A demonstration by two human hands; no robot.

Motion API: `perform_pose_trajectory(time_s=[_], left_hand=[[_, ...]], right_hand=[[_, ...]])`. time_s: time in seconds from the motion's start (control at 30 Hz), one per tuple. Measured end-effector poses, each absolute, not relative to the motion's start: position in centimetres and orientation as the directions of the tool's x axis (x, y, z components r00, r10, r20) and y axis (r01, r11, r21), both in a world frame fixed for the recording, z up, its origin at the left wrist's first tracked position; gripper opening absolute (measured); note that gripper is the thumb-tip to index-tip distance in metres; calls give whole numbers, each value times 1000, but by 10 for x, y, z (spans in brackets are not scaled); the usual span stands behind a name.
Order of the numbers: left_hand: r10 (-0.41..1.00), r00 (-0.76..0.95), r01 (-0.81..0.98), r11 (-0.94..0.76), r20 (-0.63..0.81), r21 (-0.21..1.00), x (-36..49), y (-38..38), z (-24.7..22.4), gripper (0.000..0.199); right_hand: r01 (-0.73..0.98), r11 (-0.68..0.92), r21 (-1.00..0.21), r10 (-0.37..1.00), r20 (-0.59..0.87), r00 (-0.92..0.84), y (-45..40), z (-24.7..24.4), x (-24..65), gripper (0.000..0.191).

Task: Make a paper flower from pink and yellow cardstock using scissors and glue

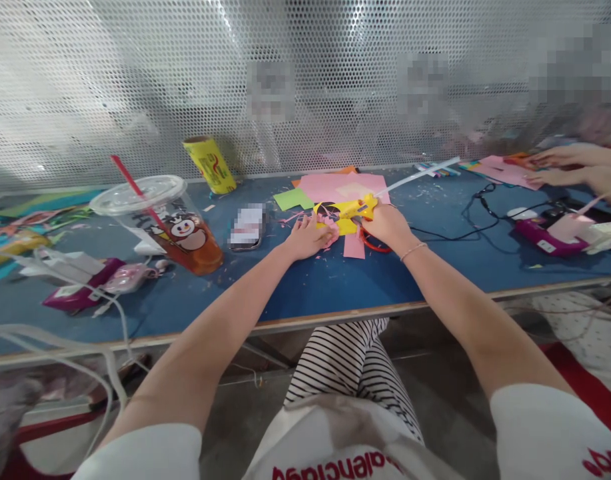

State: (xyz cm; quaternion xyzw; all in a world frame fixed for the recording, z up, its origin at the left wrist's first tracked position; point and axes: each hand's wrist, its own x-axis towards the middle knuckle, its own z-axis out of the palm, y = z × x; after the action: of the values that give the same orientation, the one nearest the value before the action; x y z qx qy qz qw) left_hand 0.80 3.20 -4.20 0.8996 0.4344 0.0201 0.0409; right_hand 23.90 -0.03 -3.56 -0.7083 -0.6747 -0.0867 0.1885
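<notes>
My right hand (389,225) is wrapped round a yellow hot glue gun (358,207), whose nozzle points left. A long whitish glue stick (420,175) juts from its back end up to the right. With bent fingers, my left hand (308,239) holds a small pink paper piece (330,233) right by the nozzle; its exact shape is partly hidden by the fingers. Beneath and behind lie pink paper sheets (318,187), a green paper piece (292,199) and a pink strip (354,247). A red-orange loop (378,247) shows under my right hand.
Left on the blue table (305,287) stand a plastic drink cup (185,233) with a red straw, a phone (248,225) and a yellow tube (212,167). A black cord (450,237) runs right to a purple power strip (550,237). Another person's hands (560,167) work at far right.
</notes>
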Motion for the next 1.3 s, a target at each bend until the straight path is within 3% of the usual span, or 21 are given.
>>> perform_pose_trajectory(time_s=[0.5, 1.3], left_hand=[[773, 634, 772, -632, -25, 66, 8, 32, -41, 50], [770, 638, 770, -636, -13, 47, 7, 32, -44, 49]], right_hand=[[982, -22, -186, 922, 376, 92, -4, -33, 236, 57], [980, -45, -194, 923, 368, 115, -8, -27, 237, 51]])
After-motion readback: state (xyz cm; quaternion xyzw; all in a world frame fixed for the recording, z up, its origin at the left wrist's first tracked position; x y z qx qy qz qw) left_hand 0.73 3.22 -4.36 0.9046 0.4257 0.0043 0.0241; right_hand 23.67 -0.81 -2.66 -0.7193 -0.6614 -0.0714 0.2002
